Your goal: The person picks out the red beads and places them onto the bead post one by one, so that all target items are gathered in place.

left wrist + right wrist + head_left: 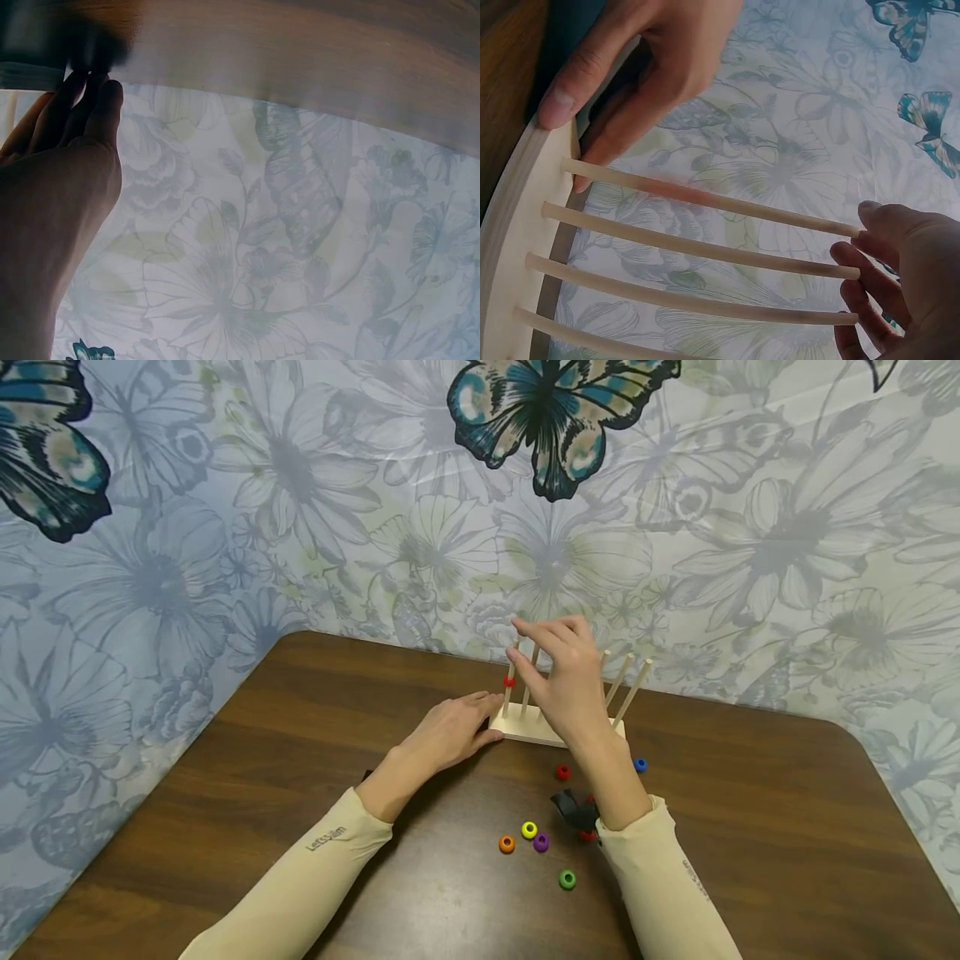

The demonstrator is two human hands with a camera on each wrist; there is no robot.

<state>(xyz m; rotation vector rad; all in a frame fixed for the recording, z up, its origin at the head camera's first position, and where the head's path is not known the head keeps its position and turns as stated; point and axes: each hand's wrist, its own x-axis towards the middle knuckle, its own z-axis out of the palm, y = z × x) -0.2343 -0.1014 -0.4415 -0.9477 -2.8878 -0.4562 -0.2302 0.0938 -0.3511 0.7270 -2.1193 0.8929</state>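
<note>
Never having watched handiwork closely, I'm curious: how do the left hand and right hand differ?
The left hand is low, at the wooden base's left end; the right hand is raised near the tops of the pegs. The left hand grips the base; the right hand's thumb and forefinger stand apart, pinching nothing. Both hands come out of cream sleeves.

Desk (750,827): brown wood grain, rounded far corners, lower frame
Wall covering (337,602): pale grey flowers, upper frame
Butterflies (551,422): teal-and-black prints, upper left and top centre
</note>
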